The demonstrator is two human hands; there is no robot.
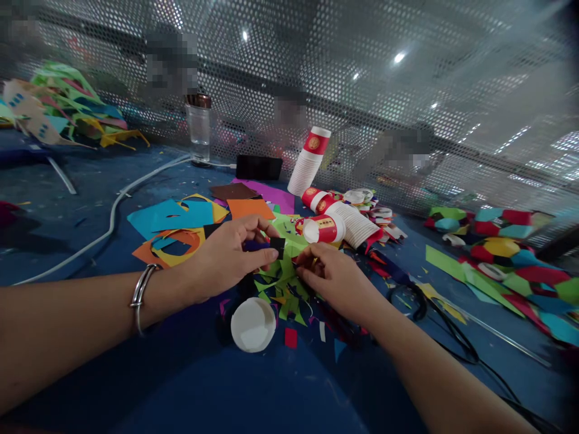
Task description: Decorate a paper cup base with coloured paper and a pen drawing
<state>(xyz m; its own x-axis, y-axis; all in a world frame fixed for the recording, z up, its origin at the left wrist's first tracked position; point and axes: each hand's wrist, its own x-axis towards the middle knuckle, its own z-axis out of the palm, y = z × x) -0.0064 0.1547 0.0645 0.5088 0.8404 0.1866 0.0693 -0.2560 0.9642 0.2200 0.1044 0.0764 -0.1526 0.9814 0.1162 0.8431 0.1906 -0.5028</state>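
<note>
The left hand [230, 256] has a small black piece [281, 248] pinched between thumb and fingertips, above the middle of the desk [203, 380]. The piece shows its flat face, edges roughly upright; the thumb covers part, so its long axis cannot be told. Just to the right, apart from the left, the right hand [335, 277] curls its fingers over green paper scraps [294, 306]; whether it grips anything cannot be told. On the near side, a white cup [253, 325] turns its round face upward. Farther off, a tall cup stack [305, 172] leans right, its red band bearing a round gold emblem. A fallen red cup [332, 228] points its white end left, its gold characters too small to read.
</note>
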